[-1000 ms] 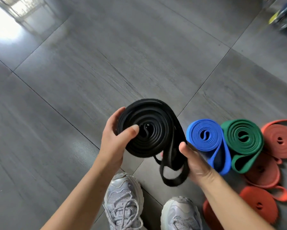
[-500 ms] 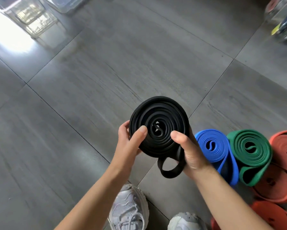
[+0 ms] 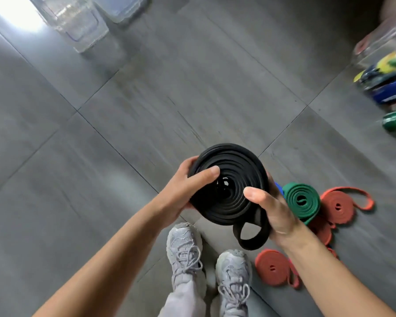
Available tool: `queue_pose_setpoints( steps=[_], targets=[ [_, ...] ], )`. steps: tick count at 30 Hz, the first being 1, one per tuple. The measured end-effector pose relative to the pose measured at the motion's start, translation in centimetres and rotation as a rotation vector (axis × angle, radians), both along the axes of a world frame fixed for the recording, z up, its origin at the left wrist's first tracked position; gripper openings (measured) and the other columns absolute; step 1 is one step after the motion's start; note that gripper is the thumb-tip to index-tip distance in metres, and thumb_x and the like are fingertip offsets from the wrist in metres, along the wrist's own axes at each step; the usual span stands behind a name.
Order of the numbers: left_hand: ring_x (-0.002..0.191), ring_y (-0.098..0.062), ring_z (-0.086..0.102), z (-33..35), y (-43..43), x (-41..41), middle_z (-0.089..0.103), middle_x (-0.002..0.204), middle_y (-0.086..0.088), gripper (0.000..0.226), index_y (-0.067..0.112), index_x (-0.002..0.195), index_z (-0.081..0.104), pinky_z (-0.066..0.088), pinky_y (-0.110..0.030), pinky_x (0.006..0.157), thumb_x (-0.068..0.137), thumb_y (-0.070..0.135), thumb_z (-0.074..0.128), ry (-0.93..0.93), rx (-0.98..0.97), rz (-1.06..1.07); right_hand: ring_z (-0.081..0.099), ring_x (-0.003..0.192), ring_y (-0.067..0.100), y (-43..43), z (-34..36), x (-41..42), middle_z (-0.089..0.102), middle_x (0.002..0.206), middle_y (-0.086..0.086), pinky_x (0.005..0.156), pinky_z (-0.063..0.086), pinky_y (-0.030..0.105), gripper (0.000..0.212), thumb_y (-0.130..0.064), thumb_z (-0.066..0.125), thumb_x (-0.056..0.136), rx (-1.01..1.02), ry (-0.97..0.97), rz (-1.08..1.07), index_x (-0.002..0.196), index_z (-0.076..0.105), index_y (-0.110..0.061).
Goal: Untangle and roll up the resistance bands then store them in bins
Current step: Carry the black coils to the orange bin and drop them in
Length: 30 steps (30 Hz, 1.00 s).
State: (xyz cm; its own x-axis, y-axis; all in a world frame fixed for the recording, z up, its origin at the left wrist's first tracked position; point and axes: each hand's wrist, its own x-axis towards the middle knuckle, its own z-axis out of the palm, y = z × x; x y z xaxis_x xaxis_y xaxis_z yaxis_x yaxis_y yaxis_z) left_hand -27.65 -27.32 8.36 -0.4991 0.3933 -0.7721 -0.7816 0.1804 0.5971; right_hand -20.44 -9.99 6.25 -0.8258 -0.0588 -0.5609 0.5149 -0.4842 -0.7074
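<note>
A clear plastic bin (image 3: 380, 42) holds coloured bands (image 3: 389, 85); your left grip (image 3: 181, 191) and right grip (image 3: 277, 211) clasp the coiled black band (image 3: 238, 170) over open floor (image 3: 146, 110).

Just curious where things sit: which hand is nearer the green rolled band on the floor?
Right. The right hand holds the black roll directly beside the green rolled band; the left hand grips the roll's far side.

Tiled floor (image 3: 146, 110) bears green roll (image 3: 302, 200), red rolls (image 3: 337, 205), seemingly clear bins (image 3: 82, 26).
</note>
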Motion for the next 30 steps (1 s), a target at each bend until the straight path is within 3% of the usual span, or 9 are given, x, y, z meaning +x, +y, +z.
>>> queue_pose_setpoints(
  steps=[4,8,10,13,17,23,26,30],
  targets=[
    [0.111,-0.017,0.062,10.8,0.0,1.6,0.061,0.124,0.005,0.07,0.032,0.132,0.044,0.05,-0.057,0.089,0.071,0.06,0.061,0.005,-0.027,0.032,0.061,0.105,0.034,-0.2,11.2,1.1,0.065,0.114,0.02,0.089,0.053,0.044,0.055,-0.008,0.065,0.067,0.002,-0.113,-0.048,0.121,0.057,-0.007],
    [0.101,0.001,0.063,23.1,-1.3,2.8,0.063,0.113,0.022,0.052,0.04,0.125,0.044,0.057,-0.03,0.074,0.075,0.05,0.056,0.02,0.02,0.103,0.067,0.096,0.027,0.0,23.4,1.6,0.07,0.105,0.015,0.075,0.056,0.033,0.042,-0.014,0.071,0.062,0.019,-0.16,0.0,0.104,0.071,-0.018],
    [0.101,0.002,0.062,29.5,-2.2,3.5,0.065,0.113,0.019,0.053,0.032,0.128,0.043,0.054,-0.02,0.072,0.078,0.038,0.06,0.077,0.021,0.104,0.068,0.095,0.024,-0.1,30.0,1.5,0.071,0.104,0.012,0.072,0.056,0.028,0.05,-0.021,0.075,0.056,0.059,-0.115,0.08,0.105,0.07,-0.022],
    [0.098,0.01,0.06,37.7,-3.8,4.5,0.058,0.122,0.012,0.055,0.021,0.138,0.036,0.049,-0.012,0.072,0.089,0.027,0.061,0.148,-0.021,0.146,0.068,0.097,0.024,-1.4,38.8,1.4,0.071,0.106,0.011,0.072,0.055,0.027,0.052,-0.013,0.073,0.061,0.081,-0.072,0.188,0.112,0.065,-0.021],
    [0.085,0.011,0.062,45.8,-6.5,5.8,0.055,0.124,0.011,0.057,0.03,0.136,0.036,0.049,-0.015,0.058,0.086,0.04,0.062,0.166,-0.056,0.22,0.068,0.092,0.013,-3.7,47.5,0.6,0.071,0.104,0.005,0.07,0.053,0.021,0.052,-0.015,0.064,0.065,0.133,-0.024,0.311,0.117,0.055,-0.016],
    [0.093,0.003,0.064,51.3,-13.5,5.6,0.06,0.116,0.014,0.076,0.029,0.14,0.032,0.058,-0.031,0.071,0.073,0.048,0.064,0.194,-0.083,0.236,0.065,0.103,0.014,-9.0,53.1,-1.9,0.066,0.116,0.007,0.079,0.053,0.023,0.077,-0.038,0.073,0.053,0.22,0.038,0.509,0.124,0.05,-0.018],
    [0.092,-0.001,0.066,52.4,-18.0,3.0,0.059,0.115,0.012,0.08,0.028,0.14,0.032,0.054,-0.025,0.062,0.07,0.05,0.062,0.217,-0.098,0.275,0.065,0.104,0.013,-13.4,53.6,-5.0,0.069,0.111,-0.001,0.079,0.053,0.024,0.067,-0.042,0.074,0.055,0.222,0.051,0.555,0.118,0.053,-0.031],
    [0.085,0.002,0.067,52.9,-26.3,-2.7,0.06,0.112,0.011,0.084,0.032,0.14,0.027,0.052,-0.02,0.059,0.067,0.051,0.064,0.271,-0.139,0.3,0.064,0.107,0.018,-21.5,53.0,-11.0,0.065,0.117,0.006,0.085,0.052,0.031,0.071,-0.044,0.074,0.056,0.214,0.087,0.596,0.121,0.051,-0.027]
  ],
)
